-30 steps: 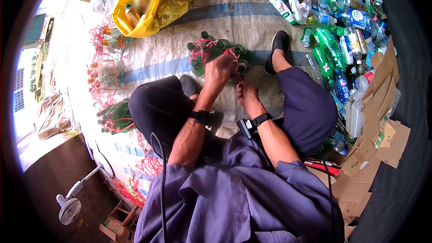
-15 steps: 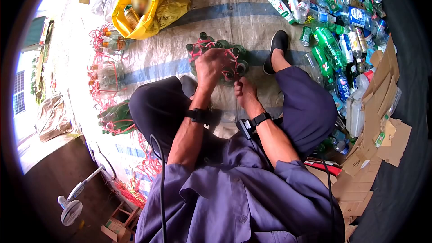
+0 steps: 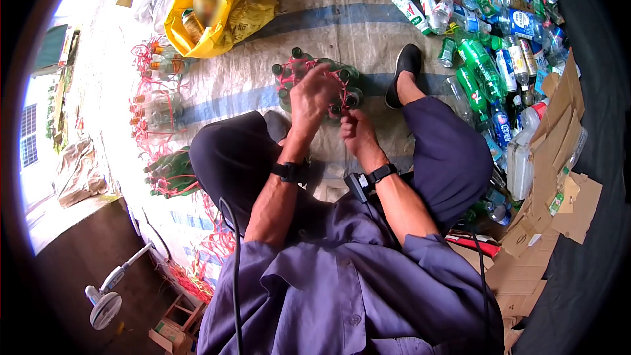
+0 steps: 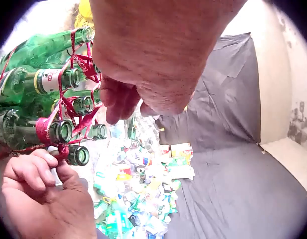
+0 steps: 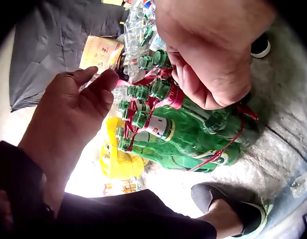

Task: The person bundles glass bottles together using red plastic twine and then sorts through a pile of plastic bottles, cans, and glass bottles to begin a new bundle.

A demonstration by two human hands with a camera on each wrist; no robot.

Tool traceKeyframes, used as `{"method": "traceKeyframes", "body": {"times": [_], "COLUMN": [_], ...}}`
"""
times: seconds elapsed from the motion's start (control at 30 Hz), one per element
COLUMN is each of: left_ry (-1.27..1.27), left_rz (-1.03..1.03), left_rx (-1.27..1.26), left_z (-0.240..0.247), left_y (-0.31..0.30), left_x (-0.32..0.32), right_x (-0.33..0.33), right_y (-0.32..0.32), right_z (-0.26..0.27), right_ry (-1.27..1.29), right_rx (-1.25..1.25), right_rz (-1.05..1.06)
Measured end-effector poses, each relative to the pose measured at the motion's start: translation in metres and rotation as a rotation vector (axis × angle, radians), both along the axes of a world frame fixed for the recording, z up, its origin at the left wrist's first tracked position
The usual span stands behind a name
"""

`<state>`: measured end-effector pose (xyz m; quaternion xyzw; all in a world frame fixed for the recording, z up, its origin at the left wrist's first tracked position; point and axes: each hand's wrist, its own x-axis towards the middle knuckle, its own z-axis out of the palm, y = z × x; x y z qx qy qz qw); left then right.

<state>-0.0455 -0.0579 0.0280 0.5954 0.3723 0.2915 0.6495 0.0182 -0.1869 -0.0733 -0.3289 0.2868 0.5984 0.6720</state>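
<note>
Several green glass bottles (image 5: 193, 137) stand in a bundle on the ground between the person's legs, their necks laced together with red ribbon (image 4: 43, 130). A lower band of ribbon also runs around their bodies. Above the bottle mouths, the left hand (image 3: 310, 100) holds a length of the ribbon at its fingertips; in the right wrist view it stretches from those fingers toward the necks. On the near side of the bundle, the right hand (image 3: 357, 135) pinches ribbon between thumb and fingers, right by a bottle neck. Its other fingers are curled.
Left of the person lie more tied bottle bundles (image 3: 172, 169) and loose red ribbon (image 3: 217, 240). A yellow bag (image 3: 227, 23) with containers is ahead. Plastic bottles and cans (image 3: 483, 69) are heaped at the right, beside cardboard (image 3: 552, 138). A fan (image 3: 105, 309) is at lower left.
The left hand has shifted left and slightly up over the bottle necks. The right hand stays by the near neck, moving only slightly left. The bundle has barely moved.
</note>
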Motion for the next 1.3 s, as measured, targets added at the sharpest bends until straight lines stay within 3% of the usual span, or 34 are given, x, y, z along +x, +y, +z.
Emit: {"method": "traceKeyframes", "body": {"times": [0.07,0.13,0.2,0.23,0.3,0.4,0.5,0.63,0.67,0.73,0.83,1.0,1.1,1.13,1.2,1.3], "left_ry": [0.21,0.331,0.339,0.404,0.409,0.417,0.416,0.487,0.486,0.57,0.685,0.709,0.735,0.739,0.703,0.66], "left_rz": [-0.16,-0.258,-0.43,-0.514,-0.507,-0.501,-0.452,-0.394,-0.393,-0.254,-0.226,-0.152,-0.101,-0.064,-0.012,0.043], "left_rx": [0.548,0.641,0.956,0.968,0.953,0.925,0.917,0.882,0.882,0.705,0.5,0.524,0.537,0.546,0.526,0.493], "left_z": [-0.015,0.002,-0.007,-0.012,-0.018,-0.021,-0.025,-0.036,-0.037,-0.036,-0.029,-0.025,-0.032,-0.035,-0.037,-0.04], "left_y": [0.0,-0.005,-0.009,-0.012,-0.017,-0.018,-0.02,-0.022,-0.022,-0.023,-0.017,-0.02,-0.019,-0.018,-0.013,-0.007], "left_x": [-0.004,-0.005,-0.009,-0.011,-0.014,-0.013,-0.013,-0.013,-0.013,-0.012,-0.011,-0.005,-0.002,0.0,0.002,-0.001], "right_x": [0.006,0.008,0.008,0.006,0.001,0.0,0.008,0.019,0.022,0.028,0.036,0.04,0.031,0.026,0.016,0.007], "right_y": [-0.004,-0.004,-0.002,-0.001,0.002,0.004,-0.006,-0.003,-0.003,-0.001,0.003,0.001,-0.002,-0.003,-0.004,-0.005], "right_z": [-0.004,0.005,0.015,0.019,0.03,0.046,0.032,0.053,0.062,0.082,0.105,0.093,0.071,0.053,0.027,0.019], "right_ry": [0.029,0.056,0.078,0.077,0.028,-0.09,-0.132,-0.261,-0.396,-0.535,-0.665,-0.636,-0.49,-0.49,-0.215,-0.215], "right_rx": [0.094,0.189,0.219,0.221,0.059,-0.009,0.172,0.178,0.157,0.136,0.261,0.152,-0.086,-0.089,-0.289,-0.239], "right_rz": [-0.005,-0.011,-0.057,-0.057,-0.183,-0.165,-0.129,-0.097,-0.053,-0.008,-0.023,-0.101,-0.181,-0.18,-0.177,-0.053]}}
